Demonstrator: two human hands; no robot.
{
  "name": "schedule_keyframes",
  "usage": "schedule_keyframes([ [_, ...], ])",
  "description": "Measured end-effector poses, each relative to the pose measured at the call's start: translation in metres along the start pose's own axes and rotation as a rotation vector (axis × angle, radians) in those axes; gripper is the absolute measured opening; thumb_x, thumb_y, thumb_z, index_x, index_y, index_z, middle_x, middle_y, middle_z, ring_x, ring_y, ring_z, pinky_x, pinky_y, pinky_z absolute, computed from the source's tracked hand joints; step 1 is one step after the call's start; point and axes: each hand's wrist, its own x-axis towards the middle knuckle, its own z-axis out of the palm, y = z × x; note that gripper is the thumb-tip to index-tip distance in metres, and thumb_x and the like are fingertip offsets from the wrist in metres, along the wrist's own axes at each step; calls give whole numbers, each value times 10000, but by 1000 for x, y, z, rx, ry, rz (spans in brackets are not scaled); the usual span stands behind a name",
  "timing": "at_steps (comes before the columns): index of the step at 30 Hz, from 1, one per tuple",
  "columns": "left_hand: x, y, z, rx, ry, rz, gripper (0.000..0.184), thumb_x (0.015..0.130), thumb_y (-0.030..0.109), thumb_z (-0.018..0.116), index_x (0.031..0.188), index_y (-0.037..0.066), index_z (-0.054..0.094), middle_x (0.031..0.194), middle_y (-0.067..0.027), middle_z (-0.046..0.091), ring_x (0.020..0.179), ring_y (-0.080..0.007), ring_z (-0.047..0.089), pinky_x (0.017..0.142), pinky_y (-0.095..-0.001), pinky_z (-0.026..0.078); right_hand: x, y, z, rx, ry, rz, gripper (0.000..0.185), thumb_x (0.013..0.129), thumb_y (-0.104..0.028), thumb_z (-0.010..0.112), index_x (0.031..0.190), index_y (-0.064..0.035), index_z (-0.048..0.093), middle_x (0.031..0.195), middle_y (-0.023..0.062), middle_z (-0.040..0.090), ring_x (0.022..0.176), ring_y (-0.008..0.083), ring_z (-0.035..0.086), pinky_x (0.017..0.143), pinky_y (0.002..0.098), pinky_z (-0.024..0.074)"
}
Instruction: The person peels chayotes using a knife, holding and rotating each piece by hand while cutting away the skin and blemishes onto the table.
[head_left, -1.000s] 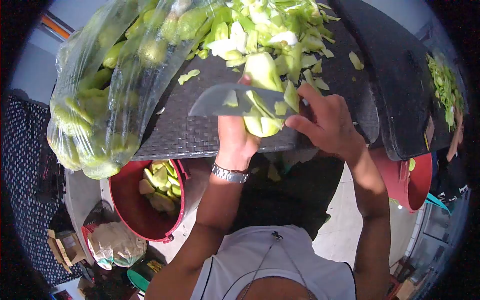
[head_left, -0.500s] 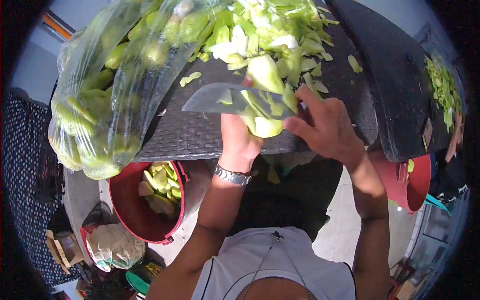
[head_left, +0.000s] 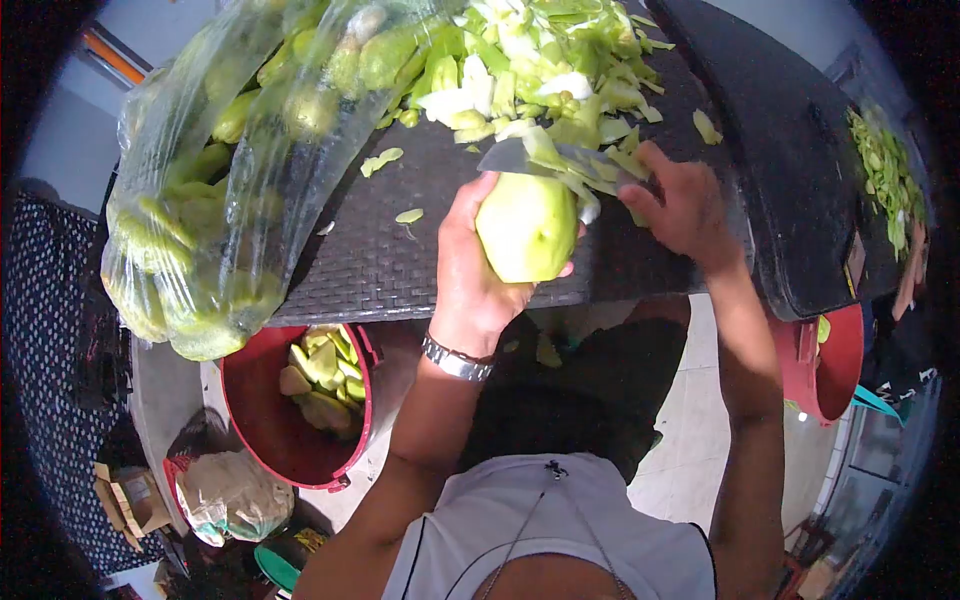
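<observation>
Left hand [head_left: 468,250] cups the green fruit [head_left: 526,235]; right hand [head_left: 690,205] grips the knife [head_left: 507,157] just beyond the left thumb [head_left: 472,195], best kept low

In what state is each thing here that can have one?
Chayote, peeled where visible, held in left hand
Knife, held in right hand, peelings on blade
Clear plastic bag, well filled
Peelings pile, heaped on woven table
Left bucket, open, partly filled
Right bucket, open

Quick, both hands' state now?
Left hand: closed around a chayote.
Right hand: closed, holding a knife.
</observation>
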Motion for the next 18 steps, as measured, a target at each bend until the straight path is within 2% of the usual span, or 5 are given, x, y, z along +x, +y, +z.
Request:
schedule_keyframes([
  [4,1,3,-3,58,-52,55,614,991,523,496,1297,-2,582,1163,-196,705,957,-401,726,624,-452,628,-1,-5,6,5,29,15,508,926,-555,670,1127,-90,636,713,176,683,686,438,694,638,524,543],
  [7,10,11,-5,-36,-8,20,557,995,509,482,1269,37,595,1138,-174,706,949,-368,723,660,-449,614,18,-23,1,30,-204,176,524,930,-586,648,1113,-94,658,778,190,701,695,427,697,654,516,549],
  [12,14,22,-16,-164,-120,-40,582,989,519,469,1287,32,583,1124,-175,696,931,-368,707,638,-444,607,22,-3,23,-323,-44,31,492,967,-566,608,1117,-104,683,815,181,679,819,386,684,707,492,530],
  [14,6,27,-10,-187,-158,-37,586,990,524,464,1283,33,586,1132,-179,692,925,-373,705,633,-434,603,27,14,20,-427,-98,17,433,994,-535,577,1181,-157,673,836,166,666,831,380,686,724,484,549],
  [18,3,29,-12,-216,-166,10,603,982,539,508,1364,78,574,1264,-216,643,1049,-398,664,746,-479,624,34,13,-1,-246,-206,68,333,1061,-404,514,1355,-295,625,932,144,669,818,376,697,718,485,577],
])
